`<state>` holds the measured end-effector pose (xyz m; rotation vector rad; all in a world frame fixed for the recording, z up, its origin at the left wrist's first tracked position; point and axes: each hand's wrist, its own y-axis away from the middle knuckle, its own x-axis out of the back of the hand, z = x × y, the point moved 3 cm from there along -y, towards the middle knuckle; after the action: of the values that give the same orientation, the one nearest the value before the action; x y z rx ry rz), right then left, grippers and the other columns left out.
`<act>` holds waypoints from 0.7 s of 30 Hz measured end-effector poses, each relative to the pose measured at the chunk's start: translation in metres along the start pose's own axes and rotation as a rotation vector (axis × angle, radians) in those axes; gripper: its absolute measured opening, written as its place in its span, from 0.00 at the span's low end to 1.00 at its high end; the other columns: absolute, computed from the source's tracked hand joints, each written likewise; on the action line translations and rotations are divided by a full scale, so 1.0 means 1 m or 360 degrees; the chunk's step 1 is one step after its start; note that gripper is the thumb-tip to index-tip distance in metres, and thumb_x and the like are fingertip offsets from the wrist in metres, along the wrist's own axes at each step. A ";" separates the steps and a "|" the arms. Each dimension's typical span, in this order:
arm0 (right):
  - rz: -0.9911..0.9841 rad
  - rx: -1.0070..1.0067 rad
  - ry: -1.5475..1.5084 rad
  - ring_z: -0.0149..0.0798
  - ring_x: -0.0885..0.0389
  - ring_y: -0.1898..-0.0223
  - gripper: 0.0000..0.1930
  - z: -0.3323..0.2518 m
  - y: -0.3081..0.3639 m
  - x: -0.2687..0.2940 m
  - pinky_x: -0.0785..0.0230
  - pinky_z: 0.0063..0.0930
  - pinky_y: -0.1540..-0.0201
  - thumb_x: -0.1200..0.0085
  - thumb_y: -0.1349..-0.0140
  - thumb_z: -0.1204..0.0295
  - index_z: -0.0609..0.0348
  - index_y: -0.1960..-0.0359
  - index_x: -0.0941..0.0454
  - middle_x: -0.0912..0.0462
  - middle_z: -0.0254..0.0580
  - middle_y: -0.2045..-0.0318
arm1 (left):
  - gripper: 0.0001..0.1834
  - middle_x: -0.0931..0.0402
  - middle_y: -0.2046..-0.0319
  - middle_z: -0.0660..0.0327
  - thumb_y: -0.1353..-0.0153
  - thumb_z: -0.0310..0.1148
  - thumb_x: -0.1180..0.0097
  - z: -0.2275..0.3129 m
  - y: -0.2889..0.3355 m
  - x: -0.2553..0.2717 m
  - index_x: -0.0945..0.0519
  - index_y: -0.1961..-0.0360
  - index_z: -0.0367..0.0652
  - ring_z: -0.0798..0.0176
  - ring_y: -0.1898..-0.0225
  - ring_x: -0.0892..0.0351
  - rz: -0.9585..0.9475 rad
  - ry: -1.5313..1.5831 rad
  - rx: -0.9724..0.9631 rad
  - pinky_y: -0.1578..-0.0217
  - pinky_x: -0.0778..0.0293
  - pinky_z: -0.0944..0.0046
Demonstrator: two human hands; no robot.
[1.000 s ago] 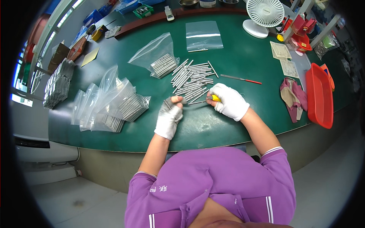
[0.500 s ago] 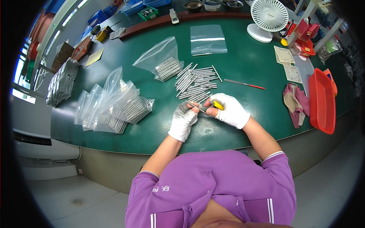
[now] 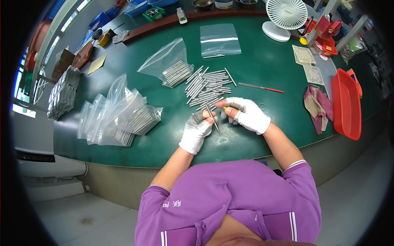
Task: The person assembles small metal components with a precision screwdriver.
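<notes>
My left hand (image 3: 197,130), in a white glove with bare fingertips, pinches a thin metal rod (image 3: 213,120) that slants down toward me. Close beside it, my right hand (image 3: 248,116), gloved the same way, is closed around a small yellow tool (image 3: 224,108). Fingers hide most of that tool, so its kind is unclear. Just beyond both hands lies a loose pile of metal rods (image 3: 209,87). A clear zip bag (image 3: 174,67) partly filled with such rods rests left of the pile.
Several filled bags (image 3: 123,119) lie at left, near stacked wrapped bundles (image 3: 63,94). A flat bag (image 3: 221,39) lies beyond the pile. To the right are a red-handled file (image 3: 262,87), a cloth (image 3: 318,108), a red basket (image 3: 346,104), paper slips (image 3: 305,61) and a fan (image 3: 283,20).
The rod in my left hand has swung from slanting across to pointing more toward me. My right hand has turned, and its yellow tool is now mostly hidden. The view has shifted slightly.
</notes>
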<state>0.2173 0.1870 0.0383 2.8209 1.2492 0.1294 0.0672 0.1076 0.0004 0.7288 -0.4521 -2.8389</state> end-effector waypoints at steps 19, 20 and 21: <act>-0.0140 0.0026 0.0107 0.23 0.31 0.67 0.14 0.004 0.001 -0.003 0.36 0.17 0.63 0.56 0.41 0.75 0.61 0.53 0.28 0.23 0.33 0.65 | 0.11 0.28 0.77 0.71 0.46 0.31 0.45 0.003 0.003 -0.006 0.25 0.62 0.38 0.81 0.85 0.44 -0.0238 -0.0043 0.0090 0.84 0.49 0.80; -0.0127 0.0104 0.0152 0.24 0.30 0.66 0.14 0.003 0.001 -0.003 0.36 0.18 0.62 0.56 0.41 0.74 0.61 0.54 0.28 0.23 0.34 0.65 | 0.12 0.28 0.76 0.69 0.45 0.31 0.47 0.001 0.002 -0.005 0.26 0.61 0.37 0.81 0.85 0.44 -0.0278 -0.0007 0.0106 0.84 0.49 0.79; -0.0125 0.0103 0.0152 0.24 0.30 0.66 0.14 0.004 0.001 -0.003 0.36 0.18 0.62 0.56 0.41 0.74 0.61 0.54 0.28 0.23 0.34 0.65 | 0.12 0.27 0.75 0.68 0.44 0.30 0.48 0.000 0.002 -0.005 0.27 0.60 0.36 0.80 0.86 0.45 -0.0317 0.0028 0.0121 0.85 0.49 0.79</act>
<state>0.2165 0.1838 0.0342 2.8455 1.4068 0.2269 0.0719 0.1068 0.0031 0.8577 -0.5144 -3.0107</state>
